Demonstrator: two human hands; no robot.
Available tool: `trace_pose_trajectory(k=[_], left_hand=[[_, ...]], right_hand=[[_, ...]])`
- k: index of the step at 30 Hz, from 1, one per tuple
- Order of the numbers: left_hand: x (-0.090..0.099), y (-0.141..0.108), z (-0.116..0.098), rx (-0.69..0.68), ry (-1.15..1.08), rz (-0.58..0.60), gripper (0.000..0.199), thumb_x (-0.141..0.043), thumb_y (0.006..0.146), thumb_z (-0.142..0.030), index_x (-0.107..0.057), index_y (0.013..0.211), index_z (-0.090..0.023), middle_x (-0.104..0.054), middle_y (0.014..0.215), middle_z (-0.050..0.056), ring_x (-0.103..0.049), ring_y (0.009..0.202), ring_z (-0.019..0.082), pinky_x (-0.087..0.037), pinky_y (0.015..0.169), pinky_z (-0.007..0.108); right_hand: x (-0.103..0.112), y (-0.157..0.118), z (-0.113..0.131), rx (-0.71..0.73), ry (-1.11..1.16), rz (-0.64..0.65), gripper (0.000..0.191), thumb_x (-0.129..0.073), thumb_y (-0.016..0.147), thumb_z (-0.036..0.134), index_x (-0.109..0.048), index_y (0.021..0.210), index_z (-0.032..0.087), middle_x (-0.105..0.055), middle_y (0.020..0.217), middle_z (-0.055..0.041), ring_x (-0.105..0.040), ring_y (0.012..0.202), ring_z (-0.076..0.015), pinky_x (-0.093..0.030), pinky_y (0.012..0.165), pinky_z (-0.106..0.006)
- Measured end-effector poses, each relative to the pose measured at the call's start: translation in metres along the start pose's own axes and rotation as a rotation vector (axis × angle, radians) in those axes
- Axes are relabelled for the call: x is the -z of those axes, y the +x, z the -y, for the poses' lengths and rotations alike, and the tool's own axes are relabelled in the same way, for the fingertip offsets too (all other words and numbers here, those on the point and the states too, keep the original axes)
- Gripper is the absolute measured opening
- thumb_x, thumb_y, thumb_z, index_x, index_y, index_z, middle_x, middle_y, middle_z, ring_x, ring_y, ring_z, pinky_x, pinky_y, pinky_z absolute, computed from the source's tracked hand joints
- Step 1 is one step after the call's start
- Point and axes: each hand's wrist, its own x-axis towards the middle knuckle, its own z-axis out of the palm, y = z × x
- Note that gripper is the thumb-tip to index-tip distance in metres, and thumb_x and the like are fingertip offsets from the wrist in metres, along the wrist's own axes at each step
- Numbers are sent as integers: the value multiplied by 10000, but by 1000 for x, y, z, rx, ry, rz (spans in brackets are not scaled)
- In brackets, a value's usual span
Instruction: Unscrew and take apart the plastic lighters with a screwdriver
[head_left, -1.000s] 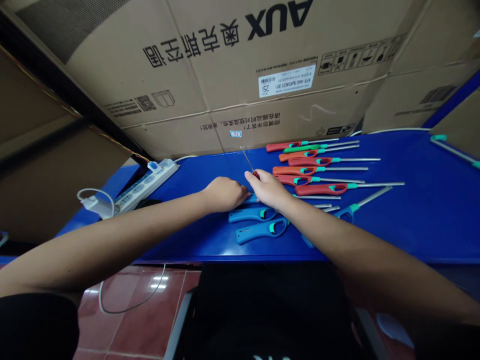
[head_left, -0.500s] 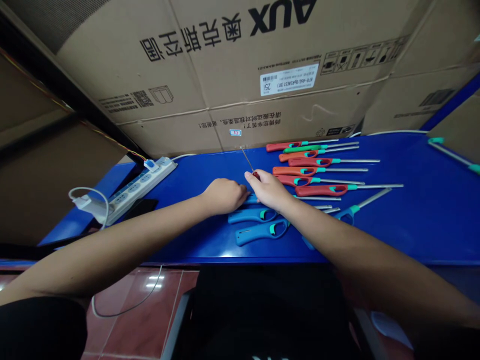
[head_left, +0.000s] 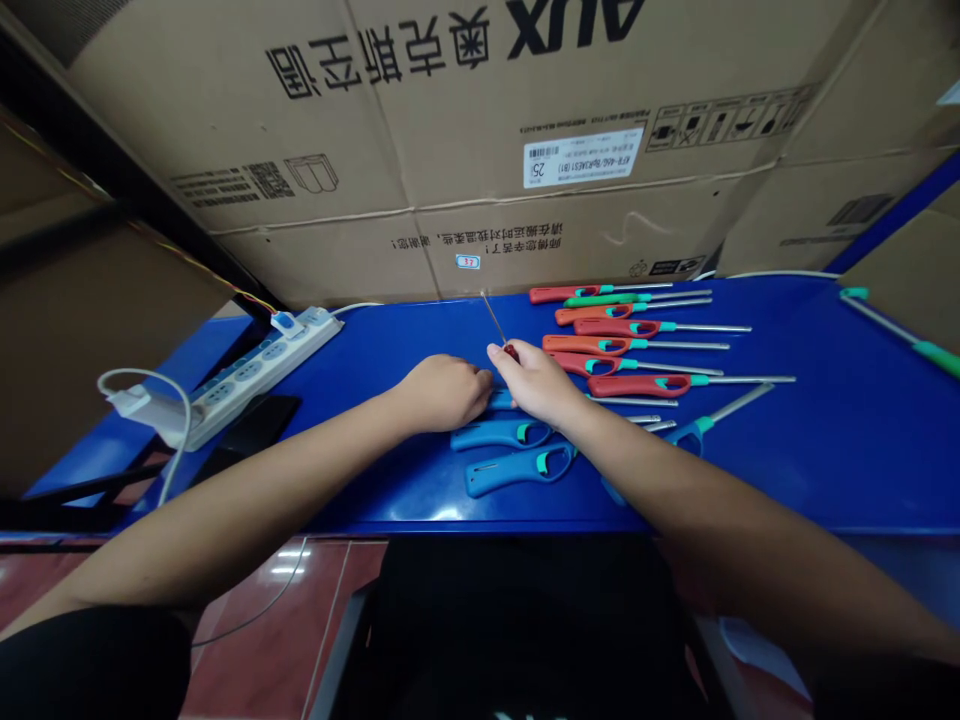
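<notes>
My right hand [head_left: 536, 380] is closed around the dark red handle of a screwdriver [head_left: 494, 318], whose thin shaft points up and away toward the cardboard. Beside it, my left hand [head_left: 446, 393] is curled with its fingers down at the left end of a blue lighter [head_left: 501, 400]; what its fingers grip is hidden. Two more blue lighters [head_left: 517, 470] lie just nearer to me. Beyond my right hand, several red, orange and green long-necked lighters [head_left: 637, 385] lie in a row, metal tubes pointing right. Another blue lighter [head_left: 690, 436] is partly under my right forearm.
A large cardboard sheet [head_left: 465, 120] stands along the back of the blue table [head_left: 390, 350]. On the left lies a white power strip [head_left: 255, 375] with plugs and cables. A green lighter [head_left: 934, 357] lies at the far right edge. A black seat [head_left: 525, 620] is below the table.
The view has shifted slightly. Both hands keep nearly the same place and pose, and the screwdriver still points the same way.
</notes>
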Motion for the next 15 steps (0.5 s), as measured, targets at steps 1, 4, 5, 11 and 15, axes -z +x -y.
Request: trace_pose_trajectory(k=[1, 4, 5, 11, 15], left_hand=[[1, -1, 4, 18, -35, -13, 332, -370, 981, -313, -650, 924, -144, -728, 822, 128, -669, 690, 232, -424, 613, 316], [-1, -7, 31, 42, -199, -104, 356, -347, 990, -344, -615, 830, -172, -697, 776, 90, -623, 653, 196, -393, 596, 299], [-4, -10, 43, 44, -262, -149, 374, -331, 996, -356, -598, 808, -175, -679, 757, 82, -607, 651, 186, -401, 612, 297], [-39, -30, 99, 146, -616, -290, 356, -495, 927, -471, -672, 856, -171, -698, 855, 67, -637, 773, 177, -487, 761, 302], [-49, -32, 102, 156, -728, -261, 316, -603, 878, -465, -744, 888, -182, -722, 894, 68, -659, 797, 172, -500, 772, 301]], right_hand=[[0, 0, 0, 3, 2, 3, 349, -434, 975, 504, -463, 757, 232, -487, 594, 49, -522, 589, -135, -375, 577, -259], [2, -1, -1, 14, 11, 9, 370, -431, 966, 540, -465, 765, 231, -480, 599, 53, -519, 588, -134, -377, 577, -260], [2, -1, -1, 18, 15, 10, 372, -433, 961, 550, -465, 770, 232, -474, 601, 56, -519, 589, -133, -378, 578, -260], [3, -4, 1, 50, 90, 46, 370, -443, 940, 570, -460, 787, 234, -463, 616, 63, -479, 577, -123, -368, 573, -264], [1, -5, 0, 77, 150, 81, 361, -470, 919, 585, -468, 820, 238, -418, 606, 76, -414, 542, -114, -338, 542, -264]])
